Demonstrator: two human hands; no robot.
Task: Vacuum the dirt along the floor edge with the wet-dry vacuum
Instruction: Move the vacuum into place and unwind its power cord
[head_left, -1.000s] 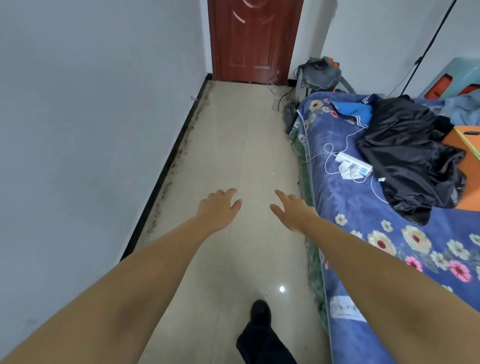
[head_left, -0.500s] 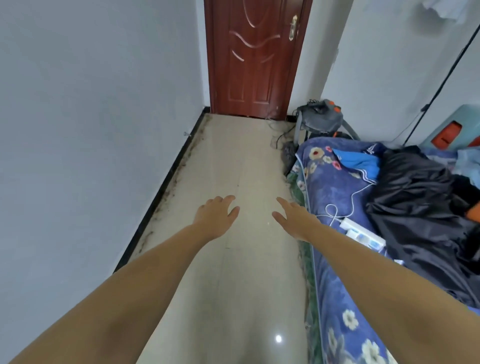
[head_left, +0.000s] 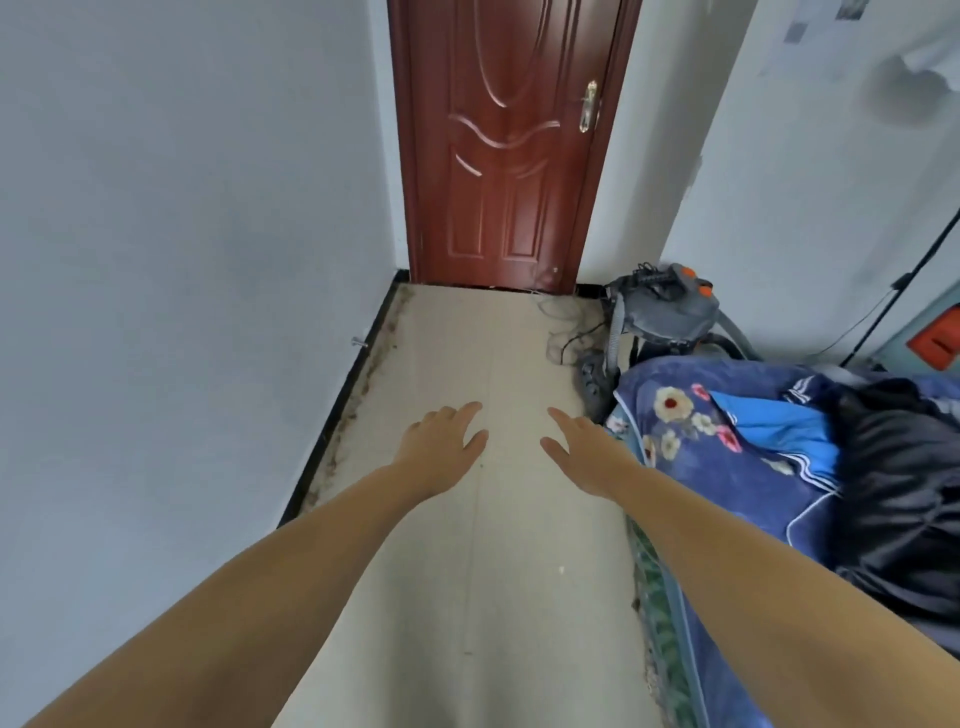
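Observation:
A grey wet-dry vacuum (head_left: 661, 306) with orange knobs stands in the far right corner beside the door, its hose (head_left: 614, 338) hanging down its left side. Brown dirt (head_left: 358, 395) lies in a strip along the black skirting of the left wall. My left hand (head_left: 441, 447) and my right hand (head_left: 582, 449) are stretched out in front of me over the pale floor, palms down, fingers apart, holding nothing. Both hands are well short of the vacuum.
A dark red door (head_left: 511, 145) closes the far end of the narrow passage. A bed with a blue flowered cover (head_left: 691, 431) and a black jacket (head_left: 904, 493) fills the right side. Cables (head_left: 563, 332) lie on the floor by the vacuum. A doorstop (head_left: 358, 342) sticks out of the left wall.
The view has tilted up and moved forward along the passage; the door and the vacuum are closer and larger. Both hands stay open and outstretched.

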